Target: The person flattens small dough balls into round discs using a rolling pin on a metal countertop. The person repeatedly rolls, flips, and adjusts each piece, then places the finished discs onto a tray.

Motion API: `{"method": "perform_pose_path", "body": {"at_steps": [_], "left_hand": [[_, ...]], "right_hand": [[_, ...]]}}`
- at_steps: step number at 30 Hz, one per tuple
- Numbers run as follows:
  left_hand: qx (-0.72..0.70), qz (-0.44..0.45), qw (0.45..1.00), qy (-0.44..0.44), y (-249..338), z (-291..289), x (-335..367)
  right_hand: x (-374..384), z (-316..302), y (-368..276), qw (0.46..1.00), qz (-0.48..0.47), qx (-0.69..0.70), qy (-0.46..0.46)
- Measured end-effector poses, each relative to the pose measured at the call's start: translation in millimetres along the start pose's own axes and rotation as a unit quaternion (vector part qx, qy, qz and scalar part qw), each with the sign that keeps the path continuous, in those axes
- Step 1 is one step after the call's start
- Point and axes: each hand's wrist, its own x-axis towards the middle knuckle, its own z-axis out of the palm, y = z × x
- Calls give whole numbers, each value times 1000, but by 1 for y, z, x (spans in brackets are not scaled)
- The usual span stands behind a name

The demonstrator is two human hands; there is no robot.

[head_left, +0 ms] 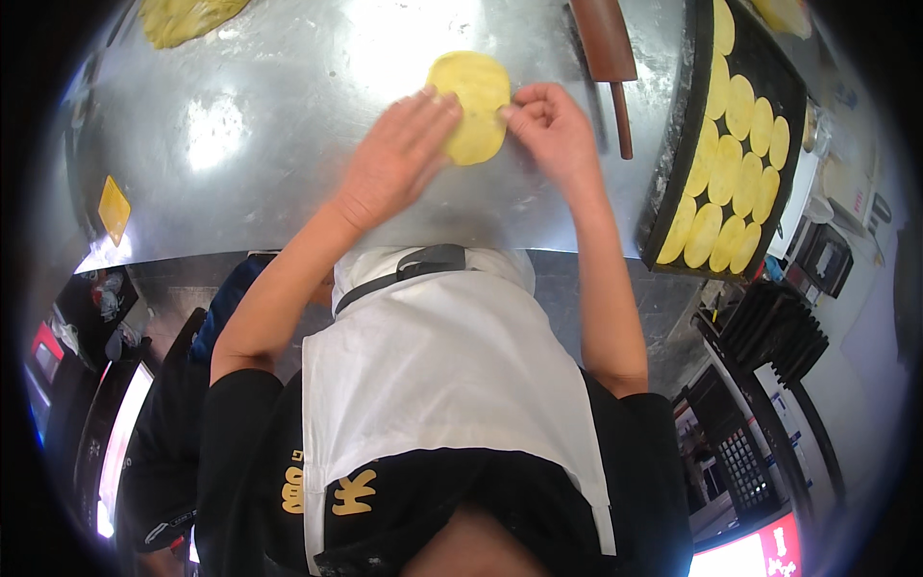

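A flat yellow dough round point(471, 106) lies on the metal worktop, a little right of centre. My left hand point(399, 154) rests at its left edge, fingers stretched out and overlapping the rim. On the opposite side, my right hand point(553, 135) has its thumb and bent fingers closed on the dough's right edge. A brown rolling pin point(604, 38) with a thin handle lies to the right of that hand.
At the right, a black tray point(681, 144) holds several yellow dough ovals in rows. A larger dough lump point(187, 19) sits far left. A yellow diamond-shaped piece point(114, 210) is near the worktop's left edge. Another person's dark sleeve point(159, 481) shows at lower left.
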Motion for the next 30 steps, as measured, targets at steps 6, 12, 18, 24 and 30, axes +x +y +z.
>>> {"method": "perform_pose_path", "body": {"at_steps": [6,12,18,24,30], "left_hand": [[50,12,992,-117,5,4,-32],[52,38,991,-117,-4,-3,-27],[-125,-125,982,70,-3,-13,-29],[-187,-232,945,130,-13,-24,-14],[-126,-166,973,101,-30,-11,56]], "right_hand": [[-17,24,-7,965,-43,-258,25],[-10,15,-10,993,-22,-118,15],[-4,14,-29,859,62,463,-208],[-17,17,-57,946,60,267,-176],[-22,-37,-42,949,-5,314,-38]]}}
